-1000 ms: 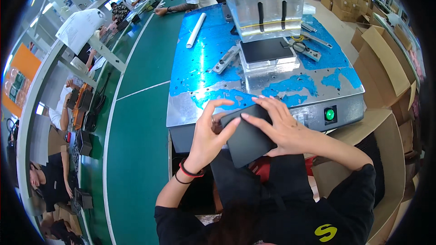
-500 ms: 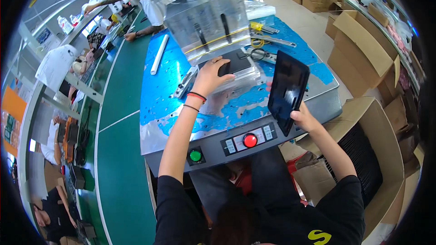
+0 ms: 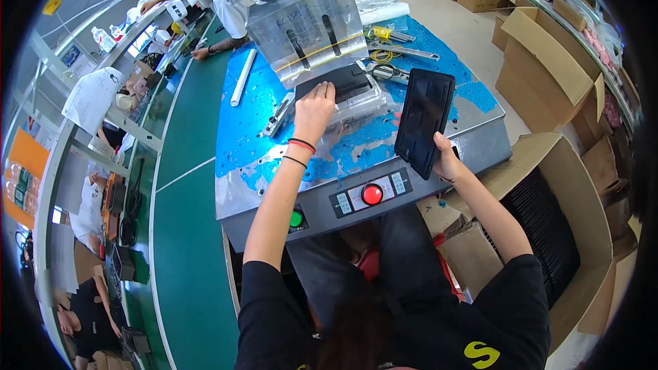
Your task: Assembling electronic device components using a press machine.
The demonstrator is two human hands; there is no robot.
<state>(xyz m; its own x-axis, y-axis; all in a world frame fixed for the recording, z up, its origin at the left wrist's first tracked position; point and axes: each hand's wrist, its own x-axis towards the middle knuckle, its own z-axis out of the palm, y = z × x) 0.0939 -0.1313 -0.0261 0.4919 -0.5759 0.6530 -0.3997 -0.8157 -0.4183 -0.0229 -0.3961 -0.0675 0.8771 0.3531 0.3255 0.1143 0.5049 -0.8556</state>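
Observation:
My left hand [image 3: 315, 111] is closed on the near left edge of a flat black plastic part [image 3: 351, 82]. The part lies at the clear fixture [image 3: 367, 103] below the metal press head [image 3: 308, 31], looking slightly tilted; its edge under my fingers is hidden. Off to the right, my right hand [image 3: 447, 159] grips a black rectangular panel [image 3: 425, 120] by its lower right edge. It is held upright above the machine table, with a raised rim and a shiny recessed face. Fingertips show at the panel's left side.
The blue-covered machine table [image 3: 329, 154] carries a white tube [image 3: 243, 77], metal clamps [image 3: 279, 115] and yellow-handled tools [image 3: 391, 34]. Its front has a red button [image 3: 372, 194] and a green button [image 3: 296, 218]. A carton [image 3: 589, 226] of stacked black panels stands right; co-workers sit left beyond the green belt [image 3: 181, 233].
My left hand's fingers have drawn together on the black part, which looks lifted at its left. The panel in my right hand has tipped, turning its face more toward me.

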